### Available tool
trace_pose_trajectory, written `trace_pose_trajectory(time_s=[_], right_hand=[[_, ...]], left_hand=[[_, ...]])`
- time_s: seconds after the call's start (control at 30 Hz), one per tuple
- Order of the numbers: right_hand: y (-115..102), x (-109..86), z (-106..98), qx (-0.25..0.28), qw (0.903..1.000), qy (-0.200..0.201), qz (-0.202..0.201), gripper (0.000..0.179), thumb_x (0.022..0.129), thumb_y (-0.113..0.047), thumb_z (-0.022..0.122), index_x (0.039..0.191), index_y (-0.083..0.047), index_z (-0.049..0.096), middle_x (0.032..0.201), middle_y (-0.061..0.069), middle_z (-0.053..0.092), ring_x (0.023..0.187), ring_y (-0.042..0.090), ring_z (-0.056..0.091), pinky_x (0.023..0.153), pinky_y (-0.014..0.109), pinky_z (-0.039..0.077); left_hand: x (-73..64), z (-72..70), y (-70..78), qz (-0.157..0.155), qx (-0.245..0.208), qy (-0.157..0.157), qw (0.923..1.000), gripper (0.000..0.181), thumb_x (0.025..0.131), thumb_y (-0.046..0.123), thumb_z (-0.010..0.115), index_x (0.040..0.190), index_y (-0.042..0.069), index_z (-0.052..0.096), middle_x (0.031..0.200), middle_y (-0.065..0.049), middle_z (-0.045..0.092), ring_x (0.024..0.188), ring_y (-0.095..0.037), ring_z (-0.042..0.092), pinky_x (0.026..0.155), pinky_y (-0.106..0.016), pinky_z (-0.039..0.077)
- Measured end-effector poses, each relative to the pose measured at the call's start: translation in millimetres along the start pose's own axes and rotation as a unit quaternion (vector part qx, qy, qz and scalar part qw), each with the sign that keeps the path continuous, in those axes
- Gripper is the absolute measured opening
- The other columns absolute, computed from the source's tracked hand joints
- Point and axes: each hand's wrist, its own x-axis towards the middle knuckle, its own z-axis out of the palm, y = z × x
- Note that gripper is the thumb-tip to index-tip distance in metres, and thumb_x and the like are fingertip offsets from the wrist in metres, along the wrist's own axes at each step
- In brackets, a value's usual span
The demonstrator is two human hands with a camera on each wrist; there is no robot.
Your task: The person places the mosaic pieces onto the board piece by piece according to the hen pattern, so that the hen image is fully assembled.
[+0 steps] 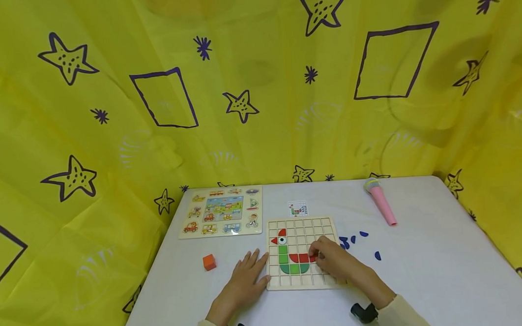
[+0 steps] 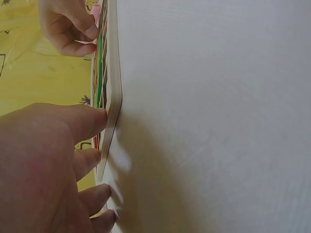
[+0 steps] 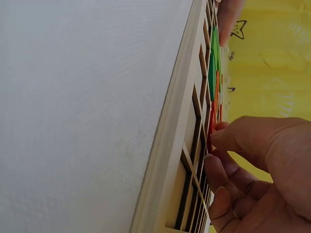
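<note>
A wooden grid board (image 1: 273,283) lies on the table with a bird shape of red and green pieces in its cells. My left hand (image 1: 246,281) rests at the board's left edge, fingers spread and fairly straight; in the left wrist view, thumb and fingertips touch the rim. Over the right part of the grid, my right hand (image 1: 334,258) pinches a red piece (image 3: 210,138) between thumb and index finger, at the end of the red row (image 1: 299,258). The piece is mostly hidden by the fingers. Beyond the board lies a small pattern card (image 1: 298,209) showing a similar bird.
Several dark blue rounded pieces (image 1: 364,234) lie scattered right of the board. A pink toy microphone (image 1: 381,203) is at the back right. Back left lies a vehicle picture puzzle (image 1: 257,227), with an orange cube (image 1: 209,262) in front. Yellow patterned cloth (image 1: 260,148) hangs around the table.
</note>
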Motion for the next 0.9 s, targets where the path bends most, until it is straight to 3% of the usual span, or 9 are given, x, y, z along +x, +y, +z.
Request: trace_pose_trajectory(time_s=[0.3,0.47,0.57,0.73,0.9], right_hand=[[0.4,-1.4,-2.4,-0.002,1.0,0.004,-0.007,0.019,0.095,0.004,0.068,0.101,-0.013,0.072,0.1,0.0,0.057,0.086,0.014,0.053,0.074,0.024,0.048],[3.4,-4.8,-8.1,-0.008,0.9995,0.01,0.029,0.017,0.095,0.001,0.068,0.103,-0.014,0.072,0.103,0.0,0.059,0.087,0.014,0.053,0.076,0.028,0.051],[7.5,-12.4,-17.3,-0.004,0.9984,0.015,0.054,0.014,0.097,-0.003,0.069,0.105,-0.013,0.071,0.104,0.0,0.059,0.086,0.015,0.053,0.075,0.029,0.05],[21.1,-30.3,-36.7,0.007,0.9978,0.018,0.063,0.012,0.098,-0.006,0.069,0.109,-0.009,0.071,0.1,0.001,0.061,0.088,0.016,0.054,0.074,0.029,0.051],[39.2,-48.8,-46.9,0.005,0.996,0.023,0.087,0.012,0.095,-0.006,0.071,0.106,-0.006,0.072,0.096,0.001,0.063,0.089,0.016,0.058,0.078,0.035,0.055]], left_hand=[[0.3,-0.3,0.0,0.001,-0.002,0.0,1.0,0.063,0.106,0.038,0.06,0.163,0.019,0.042,0.172,-0.013,0.033,0.161,-0.04,0.024,0.128,-0.065,0.021],[0.7,0.7,-0.2,0.002,-0.002,0.0,1.0,0.063,0.106,0.037,0.06,0.163,0.019,0.042,0.172,-0.013,0.033,0.161,-0.04,0.023,0.128,-0.065,0.021],[0.8,1.6,-0.6,0.002,0.0,0.0,1.0,0.063,0.106,0.037,0.06,0.163,0.019,0.042,0.172,-0.013,0.033,0.161,-0.04,0.023,0.128,-0.064,0.021],[-0.9,-0.9,2.1,-0.002,-0.004,-0.002,1.0,0.063,0.106,0.037,0.06,0.163,0.019,0.042,0.172,-0.013,0.033,0.161,-0.04,0.023,0.128,-0.065,0.02],[-3.1,-4.8,6.2,-0.006,-0.01,-0.002,0.9999,0.063,0.105,0.037,0.061,0.163,0.019,0.043,0.172,-0.014,0.033,0.161,-0.04,0.023,0.128,-0.066,0.02]])
